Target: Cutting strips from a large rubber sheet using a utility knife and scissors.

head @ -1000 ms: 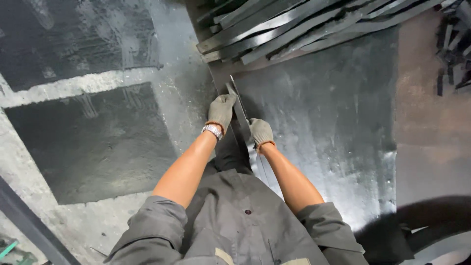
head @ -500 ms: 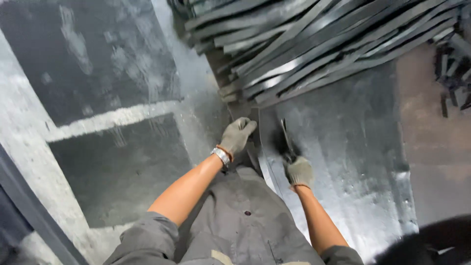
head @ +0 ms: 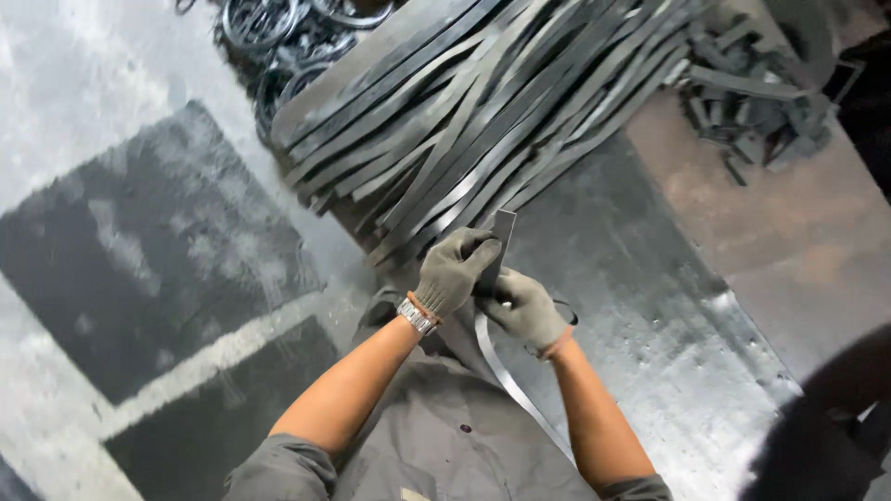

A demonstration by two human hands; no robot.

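While both gloved hands close round one metal strip (head: pixel 501 243) just below the strip pile (head: pixel 501 102), the left hand (head: pixel 452 271) grips near its top end and the right hand (head: pixel 522 310) lower. It looks thin, springy and sharp-edged, best held by its flat faces

Both hands (left hand (head: pixel 452 272), right hand (head: pixel 523 310)) have come together again, gripping 1 strip (head: pixel 496 249).

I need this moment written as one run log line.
left hand: gloved, grips long flat dark metal strip | right hand: gloved, grips same strip lower | ahead: pile of flat grey metal strips
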